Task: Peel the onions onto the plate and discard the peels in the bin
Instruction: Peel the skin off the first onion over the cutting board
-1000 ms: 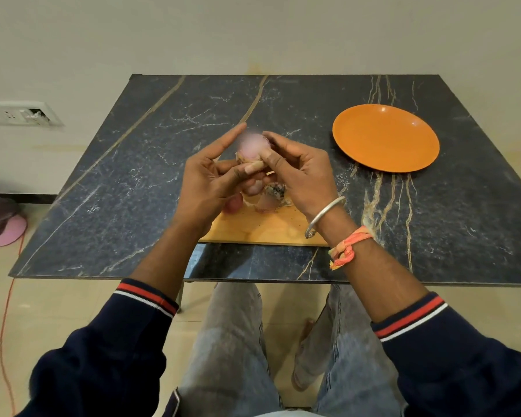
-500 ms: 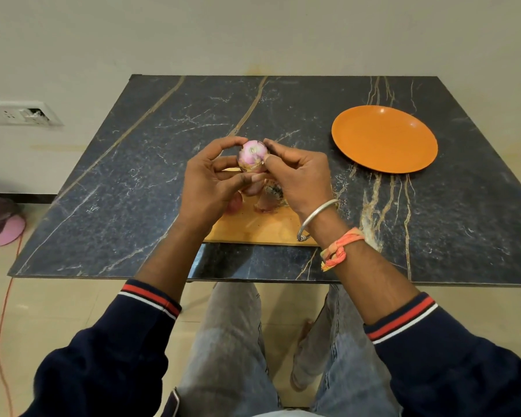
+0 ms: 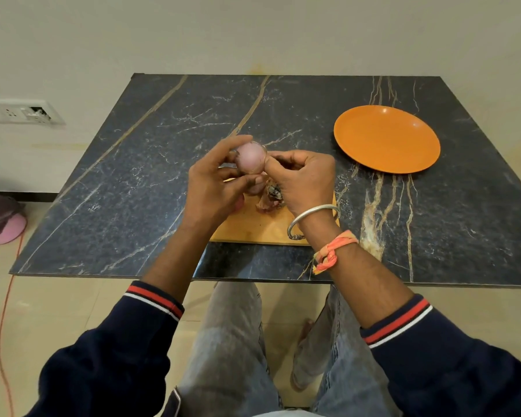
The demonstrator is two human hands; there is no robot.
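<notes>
Both hands hold one onion above the board.

The left hand (image 3: 214, 188) curls thumb and fingers round the pink onion (image 3: 249, 158); the right hand (image 3: 304, 182) pinches its right edge. The onion is blurred and looks round, so I cannot tell its long axis or which way it points. Peels (image 3: 268, 201) lie on the wooden board (image 3: 253, 231) beneath, and the orange plate (image 3: 387, 138) sits well apart to the right.

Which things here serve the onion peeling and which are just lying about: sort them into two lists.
Job: onion, held by left hand and right hand; orange plate; peels on the wooden board. The bin is out of view.
Lying about: wall socket; orange cable on the floor; pink object at the left edge.
</notes>
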